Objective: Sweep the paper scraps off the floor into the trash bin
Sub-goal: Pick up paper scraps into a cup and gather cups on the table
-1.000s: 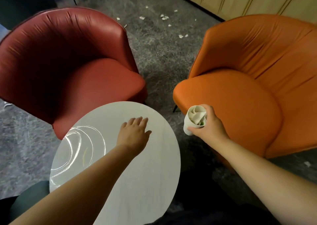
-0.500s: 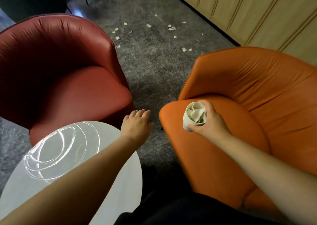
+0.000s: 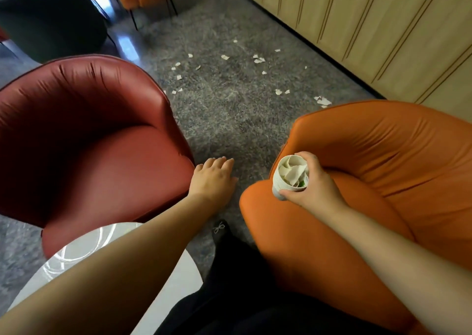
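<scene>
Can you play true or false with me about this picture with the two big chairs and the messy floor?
1. The right hand holds a white cup with crumpled paper inside. True.
2. The left hand holds a broom. False: it is open and holds nothing.
3. The paper scraps lie on the grey floor past the chairs. True.
4. Both chairs are orange. False: the red chair is on the left, the orange chair on the right.
5. A trash bin stands between the two chairs. False: no bin shows in the picture.
</scene>
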Demonstrator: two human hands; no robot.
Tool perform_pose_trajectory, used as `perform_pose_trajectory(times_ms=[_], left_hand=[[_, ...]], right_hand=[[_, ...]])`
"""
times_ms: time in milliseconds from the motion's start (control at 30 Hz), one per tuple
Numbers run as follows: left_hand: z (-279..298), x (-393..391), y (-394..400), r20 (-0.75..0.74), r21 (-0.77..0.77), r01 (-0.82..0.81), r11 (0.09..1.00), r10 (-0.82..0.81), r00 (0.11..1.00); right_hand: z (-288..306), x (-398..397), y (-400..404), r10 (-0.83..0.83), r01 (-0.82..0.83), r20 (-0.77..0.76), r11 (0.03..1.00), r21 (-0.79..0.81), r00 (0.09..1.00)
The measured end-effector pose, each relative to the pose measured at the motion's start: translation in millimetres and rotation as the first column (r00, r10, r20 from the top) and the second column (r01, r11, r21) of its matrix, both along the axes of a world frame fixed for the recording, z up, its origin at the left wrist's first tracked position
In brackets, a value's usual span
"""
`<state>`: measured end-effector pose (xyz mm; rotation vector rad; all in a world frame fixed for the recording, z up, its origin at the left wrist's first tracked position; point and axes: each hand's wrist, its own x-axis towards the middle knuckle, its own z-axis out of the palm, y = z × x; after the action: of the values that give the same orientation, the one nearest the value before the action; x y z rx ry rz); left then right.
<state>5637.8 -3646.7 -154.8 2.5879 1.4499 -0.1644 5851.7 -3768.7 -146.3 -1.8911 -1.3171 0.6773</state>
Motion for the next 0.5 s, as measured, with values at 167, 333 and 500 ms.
perform_pose_trajectory(times_ms=[167,333,500], left_hand=[[-8,22,86,0.021,-0.01,0.049,0.999,-0.049,0.999],[-15,28,205,0.014,-0.018,0.144,0.989,-0.144,0.99],[-1,22,325,-0.002,-0.018,0.248,0.969,-0.248,0.969]], right_hand=[[-3,4,82,-0.022,0.022,0.036,1.0,-0.001,0.999],[-11,4,188,-0.08,0.082,0.072,0.996,-0.023,0.994],[-4,-2,293,-0.2,0.201,0.031,0.979,-0.034,0.979]])
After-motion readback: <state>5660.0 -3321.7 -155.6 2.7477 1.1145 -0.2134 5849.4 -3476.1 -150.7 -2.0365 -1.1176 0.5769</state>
